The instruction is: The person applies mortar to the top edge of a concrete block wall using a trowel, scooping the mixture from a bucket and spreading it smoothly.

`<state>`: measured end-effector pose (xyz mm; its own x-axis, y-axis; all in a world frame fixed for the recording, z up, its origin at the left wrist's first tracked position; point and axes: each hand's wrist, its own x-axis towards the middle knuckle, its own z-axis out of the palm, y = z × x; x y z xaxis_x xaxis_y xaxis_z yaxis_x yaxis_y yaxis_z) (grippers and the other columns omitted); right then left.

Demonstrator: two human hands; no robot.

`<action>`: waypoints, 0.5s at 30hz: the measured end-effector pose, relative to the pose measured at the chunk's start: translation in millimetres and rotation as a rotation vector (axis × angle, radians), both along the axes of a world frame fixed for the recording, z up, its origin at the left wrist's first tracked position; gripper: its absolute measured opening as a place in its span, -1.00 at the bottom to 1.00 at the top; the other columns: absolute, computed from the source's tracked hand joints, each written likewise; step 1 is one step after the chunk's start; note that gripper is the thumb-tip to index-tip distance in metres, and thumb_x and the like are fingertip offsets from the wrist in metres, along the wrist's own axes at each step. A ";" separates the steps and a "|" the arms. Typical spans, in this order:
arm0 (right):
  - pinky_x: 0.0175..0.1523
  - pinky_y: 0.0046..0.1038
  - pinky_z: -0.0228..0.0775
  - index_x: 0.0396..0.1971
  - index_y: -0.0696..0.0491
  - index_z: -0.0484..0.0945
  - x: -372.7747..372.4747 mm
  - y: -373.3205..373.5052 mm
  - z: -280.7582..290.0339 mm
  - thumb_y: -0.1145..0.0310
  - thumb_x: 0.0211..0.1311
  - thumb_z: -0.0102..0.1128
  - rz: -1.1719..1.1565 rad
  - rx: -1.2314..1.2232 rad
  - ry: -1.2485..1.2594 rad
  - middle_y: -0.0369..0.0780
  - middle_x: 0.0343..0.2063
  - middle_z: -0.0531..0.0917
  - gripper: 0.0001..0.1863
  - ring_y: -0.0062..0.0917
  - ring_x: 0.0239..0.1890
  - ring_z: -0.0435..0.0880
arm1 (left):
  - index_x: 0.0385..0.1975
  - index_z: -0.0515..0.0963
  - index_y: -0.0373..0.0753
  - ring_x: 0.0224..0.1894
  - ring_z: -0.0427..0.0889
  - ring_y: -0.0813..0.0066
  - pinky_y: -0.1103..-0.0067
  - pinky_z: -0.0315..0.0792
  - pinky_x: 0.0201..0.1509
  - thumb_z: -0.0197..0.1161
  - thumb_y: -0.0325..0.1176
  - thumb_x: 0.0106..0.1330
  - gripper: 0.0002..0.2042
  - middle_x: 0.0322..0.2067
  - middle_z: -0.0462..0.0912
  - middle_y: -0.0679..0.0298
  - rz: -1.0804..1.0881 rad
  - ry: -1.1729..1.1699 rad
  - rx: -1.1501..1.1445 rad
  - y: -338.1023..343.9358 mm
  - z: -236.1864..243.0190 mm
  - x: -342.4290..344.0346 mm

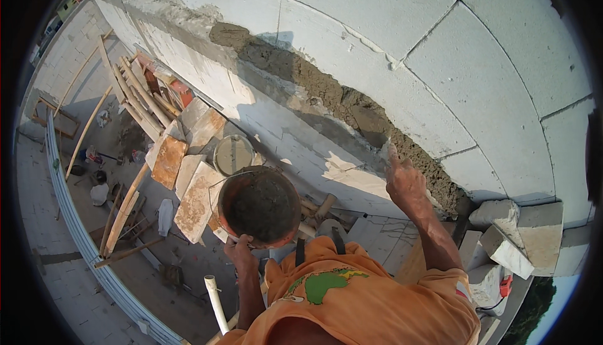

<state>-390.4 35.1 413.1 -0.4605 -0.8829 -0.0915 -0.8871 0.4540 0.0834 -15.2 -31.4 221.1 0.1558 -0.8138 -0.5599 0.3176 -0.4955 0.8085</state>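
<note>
Spreading: mortar (308, 78) lies along the base of the blocks (358, 56); I judge working it is the step in hand.
Right hand (407, 185): at the mortar, index extended; I cannot tell whether its grip holds a tool.
Left hand (240, 252): grip pinching the bucket (276, 239) edge.
Next move: calls, I think, for a steady bucket and even strokes.

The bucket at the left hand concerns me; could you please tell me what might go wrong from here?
The left hand holds the bucket at one edge, so it could tip and spill the grey mix. Slabs near it lie at odd angles and might shift. The bare right hand is beside wet mortar, which might irritate skin.
</note>
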 end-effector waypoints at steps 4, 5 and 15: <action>-0.28 -0.02 0.55 0.38 0.06 0.24 5.9 29.4 21.5 0.43 0.28 0.11 -0.116 0.003 0.023 0.13 -0.29 0.59 -0.36 0.01 -0.37 0.69 | -0.52 0.45 -0.38 -0.67 0.47 0.50 0.52 0.43 -0.59 0.16 -0.65 0.02 -0.94 -0.59 0.52 0.24 0.001 -0.004 -0.011 3.7 -18.5 10.7; -0.24 0.00 0.53 0.38 0.03 0.25 6.5 28.2 29.5 0.43 0.28 0.14 -0.164 0.041 0.047 0.12 -0.25 0.58 -0.36 0.03 -0.31 0.68 | -0.52 0.45 -0.38 -0.67 0.47 0.50 0.52 0.43 -0.59 0.16 -0.65 0.02 -0.94 -0.59 0.52 0.24 0.023 -0.005 -0.013 4.7 -18.3 12.3; 0.08 -0.13 0.36 0.47 -0.25 0.14 -45.1 -22.1 11.3 0.59 0.20 0.12 0.027 0.120 0.462 -0.11 -0.07 0.49 -0.17 -0.27 -0.02 0.48 | -0.55 0.39 -0.37 -0.77 0.52 0.27 0.40 0.52 -0.64 0.11 -0.67 0.04 -0.93 -0.69 0.49 0.13 0.024 0.058 -0.013 11.6 13.9 3.6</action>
